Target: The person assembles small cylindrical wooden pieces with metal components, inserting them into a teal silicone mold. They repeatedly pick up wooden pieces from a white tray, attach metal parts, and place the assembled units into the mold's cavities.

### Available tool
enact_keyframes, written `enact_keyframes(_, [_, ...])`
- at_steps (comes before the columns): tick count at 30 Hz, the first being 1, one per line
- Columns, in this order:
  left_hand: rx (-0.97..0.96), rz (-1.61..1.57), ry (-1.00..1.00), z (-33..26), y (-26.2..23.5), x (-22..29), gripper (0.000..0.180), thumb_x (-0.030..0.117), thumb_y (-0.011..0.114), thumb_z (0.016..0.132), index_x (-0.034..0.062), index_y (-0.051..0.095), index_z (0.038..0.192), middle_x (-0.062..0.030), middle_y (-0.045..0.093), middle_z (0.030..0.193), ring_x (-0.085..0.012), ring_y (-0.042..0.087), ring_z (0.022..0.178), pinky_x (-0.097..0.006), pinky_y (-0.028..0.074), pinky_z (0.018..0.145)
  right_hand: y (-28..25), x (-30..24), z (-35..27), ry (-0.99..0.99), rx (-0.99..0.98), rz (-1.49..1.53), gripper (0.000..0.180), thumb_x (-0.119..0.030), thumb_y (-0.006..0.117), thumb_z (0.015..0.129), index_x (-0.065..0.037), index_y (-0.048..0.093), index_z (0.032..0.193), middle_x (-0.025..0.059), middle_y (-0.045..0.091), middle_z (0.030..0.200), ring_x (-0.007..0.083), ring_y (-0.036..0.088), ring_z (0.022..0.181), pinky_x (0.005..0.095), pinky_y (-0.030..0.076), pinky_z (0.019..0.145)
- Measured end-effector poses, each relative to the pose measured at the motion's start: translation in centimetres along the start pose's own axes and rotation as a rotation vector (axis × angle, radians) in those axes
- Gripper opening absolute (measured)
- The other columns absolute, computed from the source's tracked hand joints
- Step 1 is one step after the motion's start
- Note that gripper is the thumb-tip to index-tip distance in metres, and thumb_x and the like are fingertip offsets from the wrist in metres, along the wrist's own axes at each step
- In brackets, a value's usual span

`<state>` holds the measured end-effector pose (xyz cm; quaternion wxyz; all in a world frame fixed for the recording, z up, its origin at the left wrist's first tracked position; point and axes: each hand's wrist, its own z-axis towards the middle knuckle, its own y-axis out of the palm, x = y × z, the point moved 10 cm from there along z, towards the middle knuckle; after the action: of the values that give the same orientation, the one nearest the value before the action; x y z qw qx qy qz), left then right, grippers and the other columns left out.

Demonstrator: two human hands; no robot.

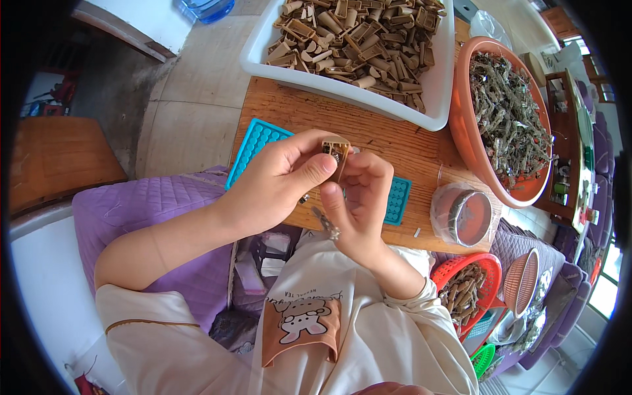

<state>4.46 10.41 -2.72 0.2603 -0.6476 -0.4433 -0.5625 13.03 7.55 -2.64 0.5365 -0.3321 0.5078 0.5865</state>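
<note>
A small tan plastic block (336, 155), boxy and hollow, sits pinched in the grip of left hand (280, 184) and right hand (359, 197).

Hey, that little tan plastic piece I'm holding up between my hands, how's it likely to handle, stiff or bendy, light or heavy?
The tan plastic piece looks stiff: its boxy edges stay straight under the left hand and right hand. Probably light, since fingertips alone hold it. Its flat sides suggest it would rest rather than roll, like those piled in the white tray.

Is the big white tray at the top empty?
No, the white tray is heaped with small tan plastic pieces, like the one held in both hands.
</note>
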Motion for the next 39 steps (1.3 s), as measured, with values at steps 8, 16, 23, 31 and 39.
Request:
enact_keyframes(8, [-0.027,-0.013,0.039,-0.5,0.3,0.7,0.036,0.024,0.058,0.081,0.0021,0.049,0.108,-0.0031,0.053,0.096,-0.0089,0.048,0.088,-0.025,0.04,0.078,0.7,1.9,0.4,0.342,-0.176,0.353,0.009,-0.004,0.048,0.083,-0.003,0.04,0.087,0.004,0.051,0.088,0.0074,0.049,0.078,0.0207,0.042,0.064])
enact_keyframes(16, [-0.007,0.165,0.133,-0.6,0.4,1.8,0.041,0.029,0.06,0.078,0.0017,0.051,0.107,-0.0041,0.054,0.095,-0.0114,0.049,0.091,-0.028,0.039,0.084,1.1,2.4,0.0,0.445,-0.229,0.478,0.008,-0.008,0.047,0.082,-0.004,0.041,0.084,0.0027,0.05,0.083,0.0053,0.047,0.071,0.02,0.04,0.062])
enact_keyframes(23, [-0.015,0.195,0.126,-0.7,0.4,1.5,0.042,0.031,0.059,0.078,0.0014,0.051,0.106,-0.0046,0.053,0.098,-0.0119,0.049,0.091,-0.029,0.038,0.085,1.2,1.8,0.5,0.473,-0.206,0.536,0.005,-0.005,0.047,0.081,-0.003,0.042,0.082,0.0017,0.051,0.078,0.0057,0.048,0.071,0.0205,0.042,0.063])
enact_keyframes(31, [-0.003,0.408,0.202,-0.7,0.5,2.2,0.041,0.033,0.056,0.08,0.0008,0.051,0.105,-0.0055,0.054,0.103,-0.0134,0.049,0.096,-0.029,0.038,0.084,1.2,2.3,0.5,0.518,-0.304,0.48,0.019,-0.021,0.049,0.086,-0.003,0.044,0.085,0.004,0.052,0.081,0.0076,0.052,0.07,0.0216,0.046,0.059])
enact_keyframes(39, [0.143,0.175,0.164,-0.8,-1.0,1.6,0.024,0.016,0.054,0.083,0.0002,0.051,0.101,-0.005,0.056,0.092,-0.0101,0.052,0.084,-0.024,0.043,0.072,0.9,2.6,0.3,0.632,-0.236,0.345,0.028,-0.002,0.057,0.079,-0.001,0.04,0.101,0.0072,0.054,0.087,0.0094,0.055,0.071,0.0201,0.044,0.057])
